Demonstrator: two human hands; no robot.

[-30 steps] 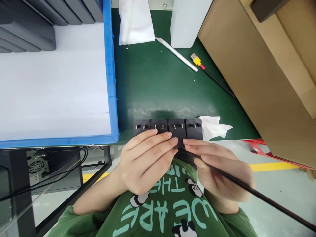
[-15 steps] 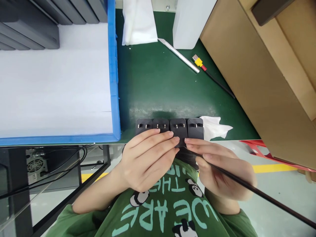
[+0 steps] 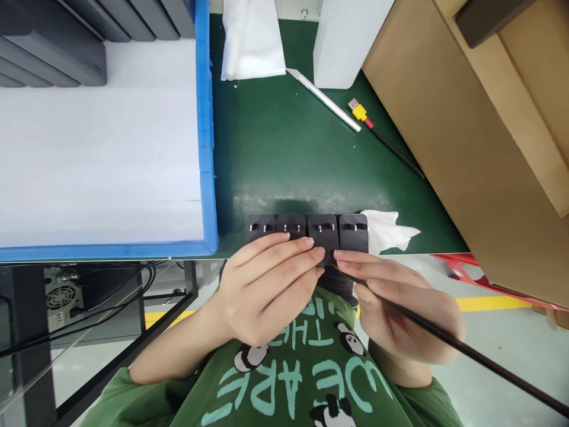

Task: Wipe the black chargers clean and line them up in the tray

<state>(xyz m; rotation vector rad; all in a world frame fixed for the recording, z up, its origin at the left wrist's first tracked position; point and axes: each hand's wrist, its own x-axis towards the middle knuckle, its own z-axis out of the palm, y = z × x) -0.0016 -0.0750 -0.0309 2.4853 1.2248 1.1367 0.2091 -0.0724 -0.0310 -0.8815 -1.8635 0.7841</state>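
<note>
Several black plug adapters [image 3: 354, 237] stand side by side along the front edge of the green table, their metal prongs facing up. My left hand [image 3: 271, 284] is closed at the third adapter from the left [image 3: 323, 228], fingertips on its near part, and covers the lower parts of the two adapters to the left. My right hand [image 3: 400, 302] is closed round a thin dark rod-like thing [image 3: 448, 339], whose tip reaches the near side of that same adapter. A white cloth [image 3: 389, 230] lies right beside the adapter row.
A blue-edged tray [image 3: 207, 178] with dark grey blocks [image 3: 66, 47] is at left. Further back lie a white cloth [image 3: 252, 38], a silver craft knife [image 3: 324, 99] and a USB cable [image 3: 391, 144]. A white box [image 3: 347, 41] and a cardboard box [image 3: 471, 154] stand at right.
</note>
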